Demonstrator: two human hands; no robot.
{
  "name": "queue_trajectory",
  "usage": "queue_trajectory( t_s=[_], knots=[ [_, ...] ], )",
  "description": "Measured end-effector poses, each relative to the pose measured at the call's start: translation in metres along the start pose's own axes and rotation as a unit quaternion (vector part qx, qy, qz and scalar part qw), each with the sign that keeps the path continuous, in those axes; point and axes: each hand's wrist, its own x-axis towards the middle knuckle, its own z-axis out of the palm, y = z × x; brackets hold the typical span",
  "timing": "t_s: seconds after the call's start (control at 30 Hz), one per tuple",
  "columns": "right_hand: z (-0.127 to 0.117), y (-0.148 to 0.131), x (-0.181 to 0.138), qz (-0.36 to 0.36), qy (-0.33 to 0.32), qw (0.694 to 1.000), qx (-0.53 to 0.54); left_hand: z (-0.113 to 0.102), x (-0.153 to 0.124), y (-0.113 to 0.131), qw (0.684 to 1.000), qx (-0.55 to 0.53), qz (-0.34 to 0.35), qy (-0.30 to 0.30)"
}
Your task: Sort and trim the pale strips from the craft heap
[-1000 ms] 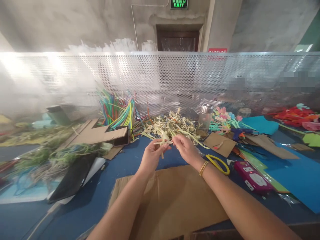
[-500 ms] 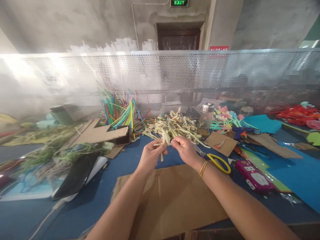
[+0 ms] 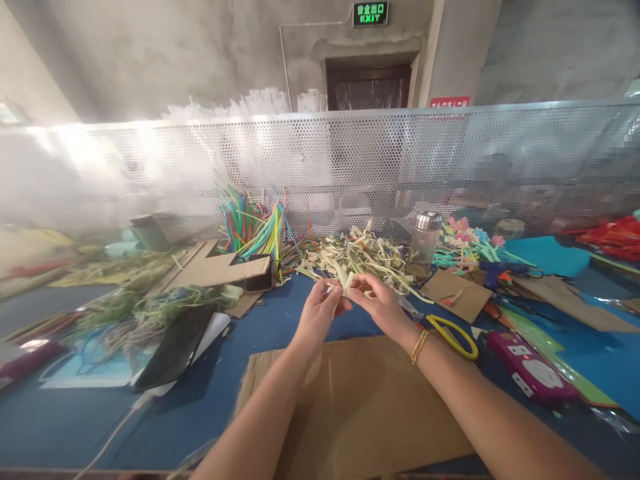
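Observation:
Pinched between my two hands is a pale, dried husk strip (image 3: pixel 343 277), folded, with pointed ends sticking up. My left hand (image 3: pixel 323 305) is closed on its left side, thumb and fingers pressed together. On the other side my right hand (image 3: pixel 376 301) grips the strip with thumb and forefinger. Both hands are nearly touching above the blue table, just beyond a flat brown cardboard sheet (image 3: pixel 370 400). Behind them lies a heap of similar pale strips (image 3: pixel 370 253). Yellow-handled scissors (image 3: pixel 453 337) rest beside my right wrist, their blades partly hidden.
A glass bottle (image 3: pixel 425 243) stands right of the heap. Colourful pipe cleaners (image 3: pixel 257 223) are bunched at the back left. Right of me lie a purple case (image 3: pixel 533 367) and a cardboard square (image 3: pixel 456 295). A black phone (image 3: pixel 175 350) and green yarn-like strands (image 3: pixel 150 310) lie left.
The view has shifted, so the scene sits farther right and slightly lower. My right hand has come closer to my left, and its fingers now wrap around the husk strip.

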Motion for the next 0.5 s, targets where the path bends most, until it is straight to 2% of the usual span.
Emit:
queue_trajectory(
  t_s=[0.1, 0.17, 0.3, 0.37, 0.5],
  knots=[
    [0.001, 0.005, 0.002, 0.022, -0.041, 0.998, 0.036, 0.002, 0.000, -0.002, 0.999, 0.016, 0.009, -0.026],
    [0.004, 0.009, 0.002, 0.049, -0.056, 0.995, 0.069, 0.001, 0.002, -0.002, 0.999, 0.024, 0.026, -0.014],
    [0.009, 0.013, -0.001, 0.035, -0.017, 0.999, 0.023, -0.004, 0.005, -0.003, 0.998, 0.049, 0.029, 0.031],
    [0.010, 0.012, -0.002, 0.028, -0.018, 0.999, -0.001, -0.004, 0.006, -0.003, 0.998, 0.043, 0.025, 0.045],
    [0.015, 0.005, -0.005, 0.110, -0.018, 0.989, 0.095, -0.004, 0.006, -0.003, 0.995, 0.042, 0.048, 0.075]
  ],
)
